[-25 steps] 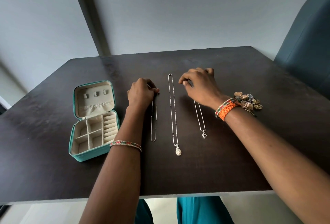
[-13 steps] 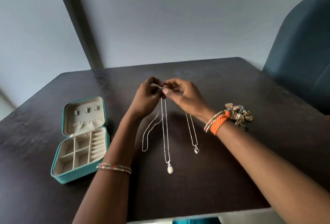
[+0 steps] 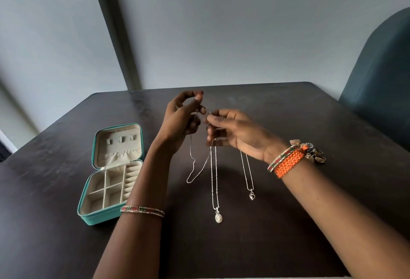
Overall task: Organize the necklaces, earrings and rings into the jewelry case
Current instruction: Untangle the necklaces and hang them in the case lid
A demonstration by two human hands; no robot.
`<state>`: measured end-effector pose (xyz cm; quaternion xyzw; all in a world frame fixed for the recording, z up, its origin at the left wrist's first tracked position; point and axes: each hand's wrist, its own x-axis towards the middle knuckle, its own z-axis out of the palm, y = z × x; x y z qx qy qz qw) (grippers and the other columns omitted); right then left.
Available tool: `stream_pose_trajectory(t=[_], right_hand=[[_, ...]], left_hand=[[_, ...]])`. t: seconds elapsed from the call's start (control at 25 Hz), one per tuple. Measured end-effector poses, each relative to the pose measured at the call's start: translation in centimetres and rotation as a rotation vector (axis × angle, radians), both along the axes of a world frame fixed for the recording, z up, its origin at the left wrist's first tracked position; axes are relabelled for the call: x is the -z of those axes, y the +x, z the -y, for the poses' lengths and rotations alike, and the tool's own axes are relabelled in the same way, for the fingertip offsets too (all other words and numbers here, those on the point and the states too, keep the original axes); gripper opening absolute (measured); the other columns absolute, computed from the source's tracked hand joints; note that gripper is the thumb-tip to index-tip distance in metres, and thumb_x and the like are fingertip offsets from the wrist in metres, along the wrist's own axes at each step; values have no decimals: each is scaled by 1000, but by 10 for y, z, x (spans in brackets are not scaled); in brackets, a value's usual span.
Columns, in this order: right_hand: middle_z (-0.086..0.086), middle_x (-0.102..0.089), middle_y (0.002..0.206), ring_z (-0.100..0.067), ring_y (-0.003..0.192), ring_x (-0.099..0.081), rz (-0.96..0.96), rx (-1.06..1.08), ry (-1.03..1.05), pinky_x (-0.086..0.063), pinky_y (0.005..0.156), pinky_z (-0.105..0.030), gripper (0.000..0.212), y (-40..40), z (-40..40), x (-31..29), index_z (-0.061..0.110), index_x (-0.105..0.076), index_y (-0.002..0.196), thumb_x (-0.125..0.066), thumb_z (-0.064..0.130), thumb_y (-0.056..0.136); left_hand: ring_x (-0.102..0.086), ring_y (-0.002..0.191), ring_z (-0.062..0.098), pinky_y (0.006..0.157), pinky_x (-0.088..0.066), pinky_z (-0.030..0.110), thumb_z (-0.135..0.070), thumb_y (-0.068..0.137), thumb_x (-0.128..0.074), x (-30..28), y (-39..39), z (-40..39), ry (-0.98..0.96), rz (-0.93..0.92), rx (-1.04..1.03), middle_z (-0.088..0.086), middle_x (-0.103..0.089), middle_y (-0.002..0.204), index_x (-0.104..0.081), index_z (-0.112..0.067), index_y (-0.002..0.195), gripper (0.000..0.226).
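Counting three necklaces, one jewelry case

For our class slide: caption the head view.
Both hands, left and right, pinch a plain chain beside the open jewelry case.

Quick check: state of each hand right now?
Left hand: pinching the top end of the plain chain.
Right hand: pinching the same chain's top end, near the left hand.
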<state>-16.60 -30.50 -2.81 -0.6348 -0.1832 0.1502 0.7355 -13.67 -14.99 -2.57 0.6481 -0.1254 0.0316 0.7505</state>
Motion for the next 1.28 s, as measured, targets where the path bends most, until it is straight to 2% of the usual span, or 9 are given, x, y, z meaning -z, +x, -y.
stream_pose_trajectory(t=[0.2,0.28,0.36,0.48,0.56,0.64,0.8,1.16,1.28], right_hand=[[7,-50,53,-6,45,-45,-73,220,496,-46,50,-21,12,8,24,-25,13,-60,82,-51,14,90],[9,-49,51,-4,41,-40,-103,373,542,-36,43,-17,15,17,37,-20,14,-59,81,-50,13,93],[8,-49,52,-2,38,-38,-66,540,410,-30,39,-15,15,24,40,-8,12,-60,82,-51,11,94],[7,-54,60,4,42,-45,263,638,-207,-35,45,-12,10,22,32,4,13,-65,82,-59,11,91],[4,-60,65,1,52,-51,370,352,-427,-40,51,-12,6,13,18,1,15,-69,85,-64,14,89],[-1,-61,64,-7,51,-51,381,129,-447,-41,48,-15,10,5,5,-5,8,-70,95,-63,13,90],[-4,-59,56,-8,46,-46,456,299,-343,-35,43,-13,14,5,-1,-1,1,-69,97,-61,10,91],[4,-54,54,-3,49,-48,478,539,-206,-39,49,-15,12,13,11,4,16,-70,84,-61,17,92],[4,-54,55,-1,50,-49,464,582,-190,-39,49,-13,12,19,15,7,13,-70,88,-59,17,93]], left_hand=[[-17,37,9,40,-13,17,-49,99,-31,1,0,-14,222,-296,105,-5,-20,43,-49,-11,55,61],[-19,37,8,36,-16,17,-44,99,-32,0,-2,-12,17,-342,217,-6,-21,42,-41,-15,49,58],[-28,38,8,37,-27,17,-29,98,-39,-6,-2,-7,-316,-317,217,-6,-29,45,-46,-16,56,45],[-60,59,10,61,-54,22,-16,96,-42,-9,-1,-4,-679,-243,228,-1,-62,66,-67,-9,80,30],[-67,81,13,75,-56,23,-22,97,-40,-9,-2,-2,-547,-218,253,4,-70,88,-66,-6,100,30],[-66,81,14,70,-55,24,-26,99,-36,-8,-4,3,-257,-195,239,6,-67,91,-61,-6,104,33],[-61,68,15,67,-49,24,-22,101,-36,-5,-7,6,54,-106,223,11,-62,82,-61,-6,91,32],[-65,67,10,62,-33,27,-17,98,-43,-2,-7,2,308,-34,180,-2,-69,70,-64,-11,90,23],[-62,62,7,59,-29,26,-22,98,-41,-5,-10,3,238,-111,214,-4,-67,66,-63,-12,86,28]])
